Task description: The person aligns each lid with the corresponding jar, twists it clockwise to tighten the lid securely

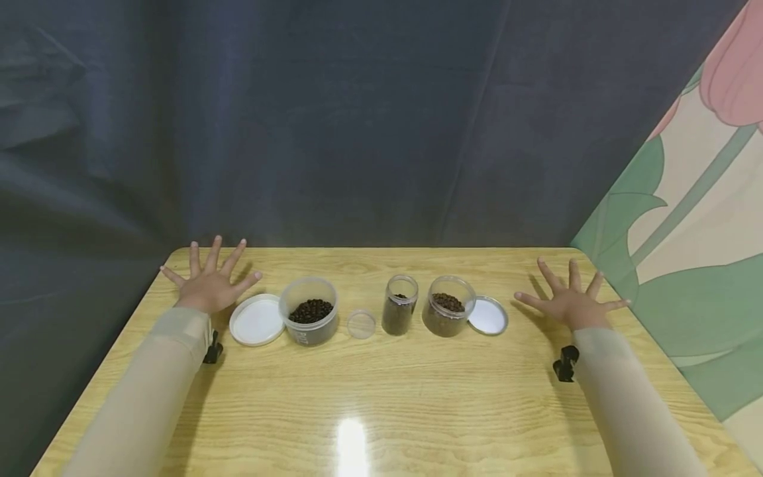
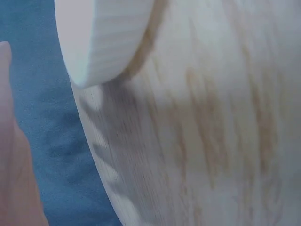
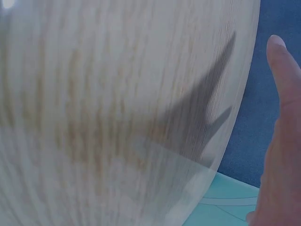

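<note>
My left hand (image 1: 208, 286) is spread with straight fingers over the table's far left, nearest the white lid (image 1: 257, 320). Over the far right my right hand (image 1: 573, 303) has its fingers fanned out too, and it holds nothing. Between them stands a wide clear tub (image 1: 312, 334) with dark beans (image 1: 311, 311), its rim by the white lid. A small clear lid (image 1: 361, 324) lies flat beside it. Further right come a narrow jar (image 1: 398, 318) of dark contents and a wider jar (image 1: 444, 322) of brown beans. A silver-rimmed lid (image 1: 489, 316) lies partly behind that jar.
The wood-grain table (image 1: 417, 404) carries everything, with a bright glare spot near its front. A dark curtain (image 1: 369, 126) hangs along the back edge. At the right is a panel with painted flowers (image 1: 691, 278). Black wrist mounts (image 1: 565, 364) sit on the sleeves.
</note>
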Demonstrator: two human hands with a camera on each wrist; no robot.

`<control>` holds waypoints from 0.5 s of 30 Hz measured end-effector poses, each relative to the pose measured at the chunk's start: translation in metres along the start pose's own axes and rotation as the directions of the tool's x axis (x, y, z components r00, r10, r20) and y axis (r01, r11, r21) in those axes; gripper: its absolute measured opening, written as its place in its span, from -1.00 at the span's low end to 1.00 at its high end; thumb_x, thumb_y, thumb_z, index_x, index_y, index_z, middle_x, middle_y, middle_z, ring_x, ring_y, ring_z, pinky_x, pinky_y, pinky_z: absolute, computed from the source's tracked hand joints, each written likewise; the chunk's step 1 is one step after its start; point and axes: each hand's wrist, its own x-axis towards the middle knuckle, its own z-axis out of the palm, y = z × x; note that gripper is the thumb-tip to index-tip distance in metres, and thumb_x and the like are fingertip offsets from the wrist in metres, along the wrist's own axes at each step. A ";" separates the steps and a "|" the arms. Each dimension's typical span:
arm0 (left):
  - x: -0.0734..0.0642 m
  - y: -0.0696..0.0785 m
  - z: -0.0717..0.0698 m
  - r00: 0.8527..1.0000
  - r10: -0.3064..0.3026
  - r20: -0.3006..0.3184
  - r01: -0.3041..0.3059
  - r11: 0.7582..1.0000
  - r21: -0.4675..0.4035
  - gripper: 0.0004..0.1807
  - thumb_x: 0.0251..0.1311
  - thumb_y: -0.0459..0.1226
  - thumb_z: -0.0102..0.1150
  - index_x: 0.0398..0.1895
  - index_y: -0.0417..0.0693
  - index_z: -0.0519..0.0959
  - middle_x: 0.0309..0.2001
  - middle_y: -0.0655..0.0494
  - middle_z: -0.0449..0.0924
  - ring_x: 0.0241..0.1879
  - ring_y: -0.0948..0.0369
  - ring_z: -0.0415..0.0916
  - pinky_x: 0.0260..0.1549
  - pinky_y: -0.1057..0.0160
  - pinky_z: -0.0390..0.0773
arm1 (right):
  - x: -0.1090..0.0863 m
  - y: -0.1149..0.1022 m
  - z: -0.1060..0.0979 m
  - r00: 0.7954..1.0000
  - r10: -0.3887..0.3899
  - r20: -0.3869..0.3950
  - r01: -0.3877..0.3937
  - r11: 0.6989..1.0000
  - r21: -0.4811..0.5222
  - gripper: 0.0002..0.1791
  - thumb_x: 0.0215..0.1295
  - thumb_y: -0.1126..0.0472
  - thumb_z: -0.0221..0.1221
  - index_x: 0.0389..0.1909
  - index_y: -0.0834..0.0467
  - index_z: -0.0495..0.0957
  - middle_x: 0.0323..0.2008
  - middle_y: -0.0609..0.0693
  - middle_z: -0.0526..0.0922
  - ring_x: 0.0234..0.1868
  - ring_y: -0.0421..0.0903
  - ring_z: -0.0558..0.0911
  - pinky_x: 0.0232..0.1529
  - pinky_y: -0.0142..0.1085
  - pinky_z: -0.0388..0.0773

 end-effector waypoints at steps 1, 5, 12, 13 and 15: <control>0.000 0.001 0.000 1.000 0.001 -0.003 -0.001 1.000 -0.003 0.01 0.26 0.54 -0.43 0.62 0.41 -0.43 0.60 -0.18 -0.60 0.44 -0.37 -0.82 -0.08 -0.70 -0.82 | 0.000 0.000 0.000 1.000 0.003 0.001 -0.003 1.000 0.003 0.17 0.20 -0.69 -0.18 0.62 -0.22 -0.46 0.47 0.42 -0.70 0.23 0.65 -0.78 -0.28 0.72 -0.78; -0.002 0.002 0.000 1.000 0.005 -0.004 -0.005 1.000 -0.018 0.00 0.29 0.52 -0.40 0.64 0.36 -0.37 0.60 -0.21 -0.57 0.42 -0.37 -0.86 -0.09 -0.72 -0.79 | -0.003 -0.001 0.001 1.000 0.006 0.002 -0.006 1.000 0.014 0.15 0.22 -0.68 -0.21 0.60 -0.24 -0.52 0.46 0.40 -0.75 0.21 0.61 -0.83 -0.28 0.71 -0.81; -0.013 0.002 -0.004 1.000 0.010 -0.009 -0.011 0.999 -0.050 -0.01 0.30 0.51 -0.40 0.65 0.36 -0.33 0.61 -0.25 -0.52 0.41 -0.36 -0.91 -0.10 -0.76 -0.73 | -0.014 -0.004 0.004 0.999 -0.018 -0.040 0.019 1.000 0.021 0.12 0.26 -0.65 -0.20 0.62 -0.22 -0.46 0.49 0.37 -0.70 0.29 0.62 -0.74 -0.24 0.72 -0.78; -0.015 0.002 -0.004 1.000 0.011 -0.010 -0.011 0.998 -0.054 -0.01 0.31 0.50 -0.39 0.65 0.35 -0.32 0.60 -0.25 -0.52 0.41 -0.36 -0.90 -0.10 -0.77 -0.71 | -0.015 -0.006 0.004 0.998 -0.027 -0.050 0.028 0.999 0.016 0.11 0.27 -0.64 -0.19 0.62 -0.22 -0.44 0.51 0.36 -0.68 0.32 0.62 -0.72 -0.22 0.72 -0.78; -0.019 0.003 -0.006 1.000 0.015 -0.012 -0.015 0.998 -0.068 -0.02 0.32 0.49 -0.36 0.66 0.32 -0.29 0.60 -0.27 -0.51 0.42 -0.38 -0.88 -0.09 -0.78 -0.69 | -0.018 -0.008 0.005 0.996 -0.046 -0.074 0.047 0.999 0.016 0.09 0.29 -0.62 -0.18 0.63 -0.21 -0.40 0.53 0.35 -0.63 0.36 0.61 -0.67 -0.19 0.73 -0.75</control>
